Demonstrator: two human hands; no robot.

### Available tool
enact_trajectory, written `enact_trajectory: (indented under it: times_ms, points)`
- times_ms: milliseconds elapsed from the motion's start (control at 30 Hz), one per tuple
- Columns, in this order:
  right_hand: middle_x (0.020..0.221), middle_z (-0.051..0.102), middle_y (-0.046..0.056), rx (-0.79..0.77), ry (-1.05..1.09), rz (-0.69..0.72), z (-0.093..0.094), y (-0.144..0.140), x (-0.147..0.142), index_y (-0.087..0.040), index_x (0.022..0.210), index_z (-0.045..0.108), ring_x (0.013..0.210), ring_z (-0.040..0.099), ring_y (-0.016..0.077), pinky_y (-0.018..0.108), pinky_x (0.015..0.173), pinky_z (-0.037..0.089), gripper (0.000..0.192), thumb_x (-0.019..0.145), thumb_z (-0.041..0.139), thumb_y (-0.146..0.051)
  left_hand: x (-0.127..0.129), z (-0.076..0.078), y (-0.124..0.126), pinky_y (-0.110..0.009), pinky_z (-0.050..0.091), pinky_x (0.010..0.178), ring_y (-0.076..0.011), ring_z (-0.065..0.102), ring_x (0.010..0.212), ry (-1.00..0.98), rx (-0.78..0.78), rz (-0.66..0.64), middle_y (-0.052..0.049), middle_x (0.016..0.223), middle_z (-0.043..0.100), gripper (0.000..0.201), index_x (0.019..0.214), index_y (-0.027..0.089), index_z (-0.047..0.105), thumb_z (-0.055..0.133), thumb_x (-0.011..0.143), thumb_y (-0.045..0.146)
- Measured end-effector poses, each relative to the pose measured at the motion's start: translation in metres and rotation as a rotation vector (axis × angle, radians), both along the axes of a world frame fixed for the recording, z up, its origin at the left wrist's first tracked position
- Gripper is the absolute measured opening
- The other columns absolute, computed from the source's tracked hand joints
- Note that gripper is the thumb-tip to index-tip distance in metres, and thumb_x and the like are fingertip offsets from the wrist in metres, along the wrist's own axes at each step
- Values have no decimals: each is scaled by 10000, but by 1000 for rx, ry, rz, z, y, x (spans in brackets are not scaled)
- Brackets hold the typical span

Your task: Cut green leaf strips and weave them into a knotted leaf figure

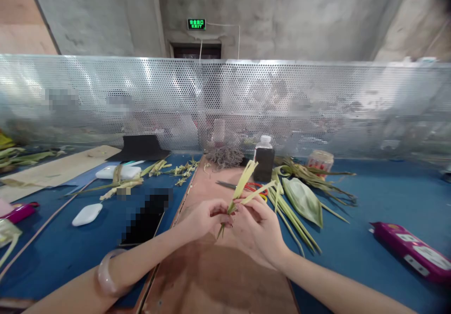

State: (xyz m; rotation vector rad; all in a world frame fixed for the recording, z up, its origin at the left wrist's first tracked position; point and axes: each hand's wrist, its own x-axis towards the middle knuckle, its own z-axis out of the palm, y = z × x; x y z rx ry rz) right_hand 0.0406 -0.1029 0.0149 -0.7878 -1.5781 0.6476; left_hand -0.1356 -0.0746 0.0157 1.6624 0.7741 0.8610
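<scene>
Both hands meet over a brown board [211,276] in the middle of a blue table. My left hand [204,215] pinches the lower part of a bundle of pale green leaf strips [241,189]. Against the same strips from the right side, my right hand [259,227] closes its fingers on them. The strips fan upward and away from me, with short ends hanging below the hands. A pale bangle sits on my left wrist.
Scissors with red handles [246,187] lie just beyond the hands. A dark bottle [264,161], a can [320,160], loose green leaves [303,199] and strips lie to the right, a magenta box [412,250] at far right. A phone [146,218] and white cases lie on the left. A perforated metal screen [225,103] closes the back.
</scene>
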Motion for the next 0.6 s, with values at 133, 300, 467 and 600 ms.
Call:
enact_trajectory:
  times_ms: [133,300,467,600]
  points:
    - [990,640,58,-4,12,15,0,1,1,-223,845,690,989,586,206,330,870,467,142,866,561,-279,-1,-3,2,-283,479,733,-153,616,731,8,-1,-4,-39,755,656,157,835,125,627,646,787,274]
    - [909,652,45,-27,4,-15,-2,2,4,-217,835,680,900,599,194,332,840,466,152,877,552,-288,-1,0,0,-283,472,719,-144,614,703,10,-11,-15,-28,730,648,166,860,129,612,639,797,280]
    - [910,639,49,-11,-5,-20,-4,6,2,-215,831,676,907,594,198,339,844,472,161,879,546,-296,-1,1,0,-289,478,721,-148,620,705,-3,-8,-33,-41,745,651,208,864,121,621,648,795,315]
    - [1050,592,72,33,-39,-33,1,9,1,-215,977,631,985,563,209,378,893,465,157,873,546,-296,-2,-1,5,-297,490,702,-152,624,680,-28,-23,8,-38,728,647,248,864,119,624,683,762,337]
